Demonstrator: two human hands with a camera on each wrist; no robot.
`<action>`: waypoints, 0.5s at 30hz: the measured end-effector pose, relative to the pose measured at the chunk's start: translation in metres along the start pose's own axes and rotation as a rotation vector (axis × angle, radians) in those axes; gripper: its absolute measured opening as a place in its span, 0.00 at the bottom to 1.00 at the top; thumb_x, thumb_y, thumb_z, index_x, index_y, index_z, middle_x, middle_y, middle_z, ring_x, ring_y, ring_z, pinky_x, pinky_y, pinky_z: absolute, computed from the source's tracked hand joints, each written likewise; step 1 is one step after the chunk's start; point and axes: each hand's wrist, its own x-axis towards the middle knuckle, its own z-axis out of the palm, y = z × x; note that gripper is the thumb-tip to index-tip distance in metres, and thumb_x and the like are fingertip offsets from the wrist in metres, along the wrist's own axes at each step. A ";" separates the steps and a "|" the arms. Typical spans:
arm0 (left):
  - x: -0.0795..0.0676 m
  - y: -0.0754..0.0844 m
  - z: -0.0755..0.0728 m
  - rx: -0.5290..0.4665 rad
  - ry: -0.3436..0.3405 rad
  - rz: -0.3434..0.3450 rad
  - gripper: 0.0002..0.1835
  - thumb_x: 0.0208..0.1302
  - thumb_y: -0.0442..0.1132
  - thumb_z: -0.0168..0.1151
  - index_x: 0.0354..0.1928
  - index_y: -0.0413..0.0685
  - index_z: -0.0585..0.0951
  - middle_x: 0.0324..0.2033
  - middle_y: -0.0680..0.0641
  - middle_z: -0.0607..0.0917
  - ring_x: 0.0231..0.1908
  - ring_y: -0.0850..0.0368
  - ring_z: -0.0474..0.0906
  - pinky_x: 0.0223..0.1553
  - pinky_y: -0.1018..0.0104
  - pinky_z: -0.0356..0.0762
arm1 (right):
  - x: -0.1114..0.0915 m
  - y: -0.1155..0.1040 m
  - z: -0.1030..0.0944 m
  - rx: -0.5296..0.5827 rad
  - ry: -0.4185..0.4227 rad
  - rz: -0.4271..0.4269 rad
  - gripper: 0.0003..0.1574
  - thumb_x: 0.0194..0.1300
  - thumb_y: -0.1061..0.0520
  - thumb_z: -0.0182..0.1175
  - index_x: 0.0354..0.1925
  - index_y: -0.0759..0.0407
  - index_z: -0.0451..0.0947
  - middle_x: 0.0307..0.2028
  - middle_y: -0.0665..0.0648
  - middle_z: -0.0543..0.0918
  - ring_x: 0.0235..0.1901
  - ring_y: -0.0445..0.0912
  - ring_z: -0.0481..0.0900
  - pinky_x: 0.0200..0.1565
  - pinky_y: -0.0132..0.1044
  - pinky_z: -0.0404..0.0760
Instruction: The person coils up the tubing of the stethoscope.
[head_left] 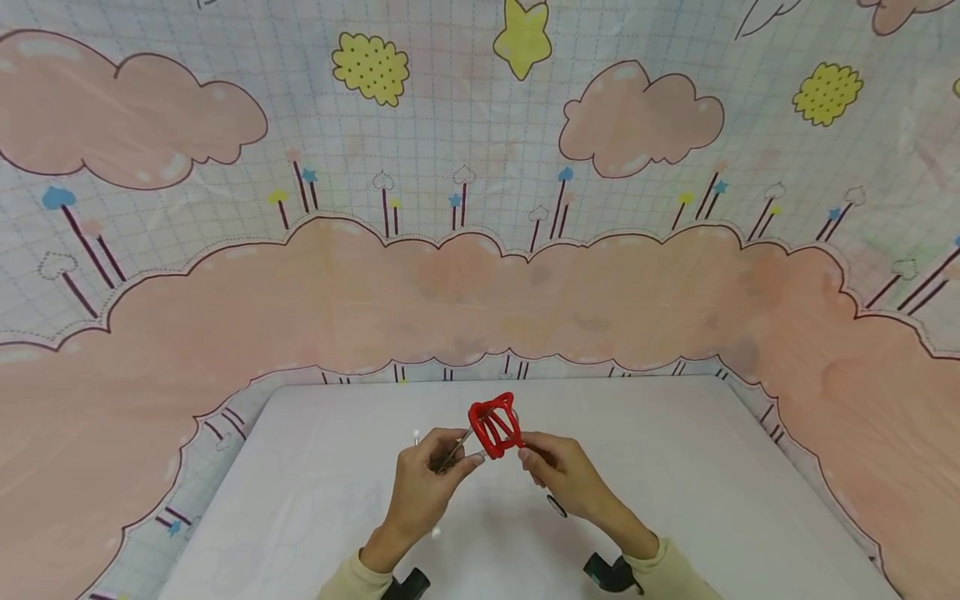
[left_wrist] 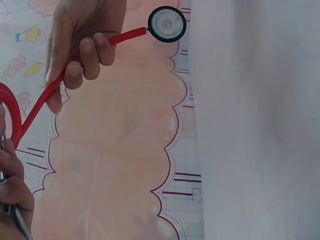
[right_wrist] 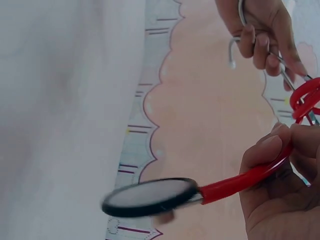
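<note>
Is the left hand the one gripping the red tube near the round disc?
No, the right hand grips the red tube there; the left hand holds metal tubes.

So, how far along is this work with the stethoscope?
Done: the red tubing already forms bunched loops by the metal ear tubes.
In hand: the left hand grips the ear tubes; the right hand pinches the tubing near the chest piece.
Left: if it is being coiled, probably tucking in that last stretch, since the chest piece sticks out free of the loops.
</note>
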 end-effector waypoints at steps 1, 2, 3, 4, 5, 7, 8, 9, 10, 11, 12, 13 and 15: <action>0.001 0.000 0.000 0.008 0.007 -0.023 0.17 0.49 0.28 0.74 0.42 0.41 0.82 0.21 0.49 0.78 0.22 0.69 0.69 0.21 0.73 0.73 | -0.001 0.000 0.000 -0.008 0.002 0.003 0.18 0.72 0.58 0.55 0.56 0.65 0.77 0.27 0.53 0.77 0.24 0.35 0.72 0.26 0.28 0.76; 0.001 0.000 -0.001 0.015 0.014 -0.049 0.17 0.49 0.28 0.74 0.42 0.40 0.82 0.21 0.49 0.78 0.22 0.68 0.70 0.22 0.73 0.73 | -0.002 -0.001 0.001 -0.016 0.002 0.007 0.18 0.72 0.58 0.55 0.57 0.64 0.77 0.28 0.53 0.77 0.24 0.35 0.72 0.26 0.28 0.76; 0.002 -0.001 -0.001 0.017 0.020 -0.074 0.17 0.50 0.29 0.74 0.43 0.42 0.82 0.22 0.50 0.79 0.22 0.68 0.70 0.23 0.73 0.74 | -0.003 -0.002 0.001 -0.018 0.001 0.004 0.19 0.72 0.57 0.56 0.57 0.64 0.77 0.28 0.52 0.77 0.24 0.34 0.72 0.25 0.28 0.77; 0.001 -0.005 -0.001 0.024 0.024 -0.095 0.17 0.50 0.30 0.75 0.43 0.43 0.82 0.22 0.51 0.79 0.22 0.68 0.71 0.23 0.73 0.74 | -0.003 0.003 0.002 -0.025 0.002 0.007 0.20 0.72 0.56 0.56 0.58 0.62 0.78 0.28 0.52 0.77 0.24 0.34 0.72 0.25 0.28 0.77; 0.001 -0.011 0.000 0.029 0.030 -0.108 0.17 0.50 0.31 0.75 0.44 0.44 0.82 0.22 0.52 0.79 0.22 0.68 0.71 0.24 0.73 0.75 | -0.004 0.002 0.002 -0.032 0.002 0.011 0.20 0.72 0.55 0.57 0.58 0.61 0.78 0.28 0.51 0.78 0.24 0.34 0.72 0.25 0.29 0.77; 0.000 -0.017 0.000 0.020 0.038 -0.116 0.17 0.51 0.33 0.75 0.44 0.47 0.82 0.22 0.53 0.79 0.22 0.67 0.71 0.24 0.73 0.75 | -0.006 0.002 0.004 -0.047 0.001 0.010 0.20 0.71 0.55 0.57 0.58 0.61 0.78 0.28 0.51 0.78 0.24 0.34 0.72 0.25 0.29 0.77; 0.000 -0.018 0.000 0.014 0.039 -0.117 0.17 0.52 0.34 0.75 0.45 0.48 0.82 0.22 0.54 0.79 0.22 0.67 0.71 0.24 0.73 0.75 | -0.007 0.001 0.004 -0.057 0.001 0.008 0.20 0.71 0.55 0.58 0.58 0.61 0.78 0.28 0.51 0.78 0.24 0.33 0.72 0.25 0.29 0.77; 0.000 -0.019 -0.001 0.007 0.037 -0.114 0.17 0.52 0.35 0.75 0.45 0.49 0.83 0.22 0.54 0.79 0.22 0.67 0.72 0.24 0.73 0.75 | -0.008 0.001 0.005 -0.068 0.000 0.006 0.20 0.71 0.56 0.58 0.58 0.60 0.78 0.28 0.50 0.78 0.24 0.33 0.72 0.26 0.29 0.77; 0.000 -0.020 -0.001 0.005 0.036 -0.111 0.17 0.53 0.36 0.75 0.45 0.49 0.82 0.23 0.54 0.79 0.23 0.67 0.72 0.24 0.73 0.75 | -0.009 0.001 0.006 -0.080 -0.002 0.006 0.20 0.70 0.56 0.58 0.58 0.60 0.78 0.28 0.50 0.78 0.24 0.33 0.72 0.26 0.29 0.78; 0.000 -0.021 -0.002 0.003 0.039 -0.112 0.17 0.53 0.37 0.75 0.45 0.49 0.82 0.23 0.55 0.79 0.23 0.67 0.72 0.24 0.73 0.75 | -0.010 0.000 0.006 -0.089 -0.007 0.006 0.20 0.70 0.56 0.58 0.58 0.61 0.78 0.28 0.50 0.78 0.24 0.33 0.72 0.26 0.29 0.78; 0.000 -0.022 -0.002 0.001 0.042 -0.118 0.17 0.54 0.37 0.75 0.46 0.49 0.83 0.23 0.55 0.79 0.23 0.67 0.72 0.25 0.73 0.75 | -0.011 -0.001 0.006 -0.093 -0.013 0.007 0.20 0.70 0.57 0.58 0.58 0.61 0.78 0.28 0.50 0.79 0.24 0.33 0.72 0.27 0.29 0.78; 0.000 -0.023 -0.003 0.006 0.046 -0.123 0.17 0.54 0.37 0.74 0.46 0.49 0.83 0.23 0.55 0.79 0.23 0.67 0.72 0.25 0.73 0.75 | -0.012 -0.001 0.007 -0.097 -0.021 0.010 0.20 0.70 0.57 0.59 0.58 0.61 0.78 0.29 0.50 0.79 0.23 0.33 0.72 0.27 0.29 0.79; 0.000 -0.025 -0.004 0.017 0.054 -0.134 0.16 0.54 0.37 0.74 0.46 0.49 0.83 0.22 0.56 0.79 0.23 0.66 0.72 0.25 0.73 0.75 | -0.015 -0.002 0.007 -0.093 -0.044 0.017 0.20 0.70 0.58 0.59 0.58 0.62 0.77 0.30 0.51 0.80 0.23 0.32 0.72 0.26 0.29 0.79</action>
